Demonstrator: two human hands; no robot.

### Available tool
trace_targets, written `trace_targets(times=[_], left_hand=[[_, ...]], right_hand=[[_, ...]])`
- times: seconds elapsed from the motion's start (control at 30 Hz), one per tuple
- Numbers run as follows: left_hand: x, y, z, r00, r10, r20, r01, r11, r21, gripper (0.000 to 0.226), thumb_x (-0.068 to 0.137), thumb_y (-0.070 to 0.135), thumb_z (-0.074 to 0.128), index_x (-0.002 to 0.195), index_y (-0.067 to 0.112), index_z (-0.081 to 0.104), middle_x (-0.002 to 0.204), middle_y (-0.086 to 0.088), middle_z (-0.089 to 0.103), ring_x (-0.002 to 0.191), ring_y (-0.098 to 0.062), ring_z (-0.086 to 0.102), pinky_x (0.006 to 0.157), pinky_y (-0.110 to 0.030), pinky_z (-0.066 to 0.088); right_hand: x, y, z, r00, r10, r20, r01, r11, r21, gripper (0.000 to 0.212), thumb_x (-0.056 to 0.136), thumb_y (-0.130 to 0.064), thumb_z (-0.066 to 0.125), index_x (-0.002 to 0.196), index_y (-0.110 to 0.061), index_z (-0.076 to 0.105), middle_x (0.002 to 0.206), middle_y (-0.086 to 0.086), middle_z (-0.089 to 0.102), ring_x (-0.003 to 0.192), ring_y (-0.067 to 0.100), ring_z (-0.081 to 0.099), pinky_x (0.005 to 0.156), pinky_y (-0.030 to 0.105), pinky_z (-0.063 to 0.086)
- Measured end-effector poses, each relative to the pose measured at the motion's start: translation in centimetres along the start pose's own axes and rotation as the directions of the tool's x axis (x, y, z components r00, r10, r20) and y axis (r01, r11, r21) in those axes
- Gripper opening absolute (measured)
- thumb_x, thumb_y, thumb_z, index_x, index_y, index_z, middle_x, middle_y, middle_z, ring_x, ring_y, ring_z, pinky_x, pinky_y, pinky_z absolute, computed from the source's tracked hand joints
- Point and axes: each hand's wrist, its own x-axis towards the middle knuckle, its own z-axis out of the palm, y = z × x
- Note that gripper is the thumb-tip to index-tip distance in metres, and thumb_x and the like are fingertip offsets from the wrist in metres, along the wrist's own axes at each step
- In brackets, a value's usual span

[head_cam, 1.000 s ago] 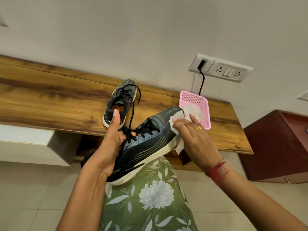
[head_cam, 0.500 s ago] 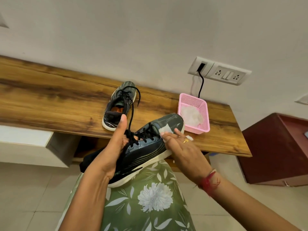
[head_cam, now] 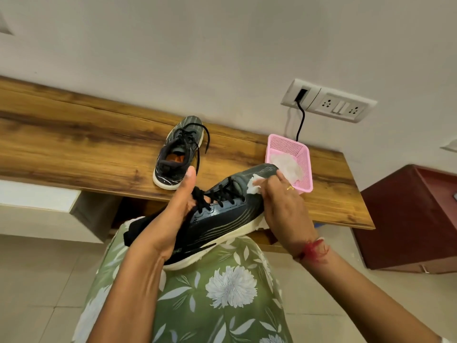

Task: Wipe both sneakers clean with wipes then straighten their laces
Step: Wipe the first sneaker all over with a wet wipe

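Observation:
My left hand [head_cam: 170, 219] grips a dark sneaker [head_cam: 222, 219] with a white sole around its heel and collar, thumb raised, and holds it above my lap with the toe pointing up and right. My right hand [head_cam: 284, 206] holds a white wipe [head_cam: 254, 185] pressed against the sneaker's toe area. The black laces [head_cam: 210, 196] lie loose across the tongue. The second dark sneaker [head_cam: 176, 157] stands on the wooden shelf [head_cam: 74, 144], heel toward me, with its laces trailing over the side.
A pink mesh basket [head_cam: 304, 157] holding white wipes sits on the shelf behind the held sneaker's toe. A switch plate with a black cable [head_cam: 300, 120] is on the wall above it. A reddish-brown cabinet [head_cam: 408, 219] stands at the right. My green floral garment fills the bottom.
My right hand has slid the wipe back and forth over the toe of the held sneaker. My left hand keeps the same grip on it.

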Motion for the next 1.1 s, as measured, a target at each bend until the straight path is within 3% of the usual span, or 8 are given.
trace_targets(times=[0.27,0.43,0.57,0.67,0.83,0.93,1.0,1.1], left_hand=[[-0.1,-0.6,-0.5,0.999,-0.035,-0.036,0.036,0.999,0.015,0.132,0.036,0.104,0.040,0.141,0.025,0.046,0.138,-0.003,0.055,0.132,-0.016,0.044,0.115,-0.042,0.023],[-0.5,0.6,0.4,0.997,-0.039,0.065,0.039,0.999,0.004,0.071,0.098,0.054,0.029,0.138,-0.003,0.043,0.144,-0.022,0.044,0.133,-0.033,0.042,0.097,-0.036,0.041],[-0.1,0.1,0.4,0.998,-0.025,-0.054,0.029,0.998,0.060,0.121,0.051,0.100,0.040,0.143,0.021,0.042,0.143,-0.004,0.049,0.137,-0.020,0.038,0.117,-0.043,0.021],[-0.2,-0.4,-0.1,0.996,-0.010,-0.088,0.014,0.999,0.044,0.115,0.051,0.100,0.037,0.144,0.034,0.035,0.136,0.013,0.041,0.130,-0.005,0.032,0.114,-0.034,0.014],[0.0,0.2,-0.6,0.999,-0.042,0.002,0.042,0.999,-0.003,0.090,0.058,0.095,0.038,0.090,0.020,0.075,0.107,-0.004,0.073,0.107,-0.014,0.065,0.100,-0.034,0.041],[0.0,-0.1,-0.4,0.998,-0.027,-0.050,0.031,0.997,0.075,0.109,0.046,0.102,0.036,0.111,0.021,0.069,0.125,-0.001,0.065,0.120,-0.013,0.055,0.110,-0.038,0.030],[0.2,-0.5,-0.3,0.999,-0.024,-0.029,0.026,0.998,0.062,0.130,0.039,0.105,0.035,0.139,0.022,0.048,0.143,-0.002,0.049,0.133,-0.015,0.042,0.117,-0.046,0.019],[0.1,-0.5,-0.1,1.000,-0.009,-0.009,0.010,0.999,0.033,0.119,0.047,0.102,0.038,0.137,0.026,0.051,0.136,-0.002,0.056,0.128,-0.011,0.048,0.116,-0.043,0.024]], right_hand=[[-2.3,-1.3,1.2,0.996,0.049,0.077,-0.051,0.998,0.023,0.043,0.087,0.009,0.050,0.081,-0.028,0.026,0.064,-0.002,0.053,0.052,0.012,0.046,0.109,0.037,0.035],[-0.4,-1.0,0.4,0.990,0.138,0.004,-0.137,0.980,0.143,0.021,0.092,0.000,0.051,0.082,-0.016,0.041,0.070,-0.009,0.048,0.058,0.013,0.050,0.076,0.036,0.045],[-2.7,-1.8,0.8,0.985,0.074,0.154,-0.090,0.991,0.099,0.032,0.088,0.007,0.053,0.087,-0.022,0.038,0.073,-0.003,0.052,0.072,0.021,0.059,0.092,0.040,0.049],[-3.7,-1.5,-0.2,0.961,0.029,0.276,-0.080,0.981,0.175,0.032,0.087,0.003,0.054,0.088,-0.024,0.038,0.074,-0.005,0.055,0.072,0.014,0.058,0.077,0.031,0.051],[-0.5,-0.4,-2.0,0.969,0.218,0.115,-0.245,0.804,0.542,0.017,0.086,0.004,0.058,0.090,-0.012,0.057,0.085,-0.011,0.061,0.080,0.003,0.062,0.071,0.019,0.050],[2.0,0.0,-2.1,0.968,0.244,-0.058,-0.200,0.891,0.409,0.020,0.089,0.000,0.057,0.104,-0.012,0.059,0.093,-0.012,0.064,0.085,0.005,0.062,0.072,0.022,0.052],[2.7,-0.1,-1.6,0.984,0.171,0.049,-0.178,0.946,0.272,0.028,0.092,-0.005,0.053,0.118,-0.014,0.057,0.099,-0.003,0.067,0.085,0.012,0.063,0.078,0.029,0.052],[1.4,-0.7,-0.2,0.973,0.017,0.229,-0.024,0.999,0.026,0.038,0.088,0.002,0.053,0.124,-0.009,0.056,0.113,0.012,0.066,0.102,0.025,0.063,0.107,0.035,0.033]])
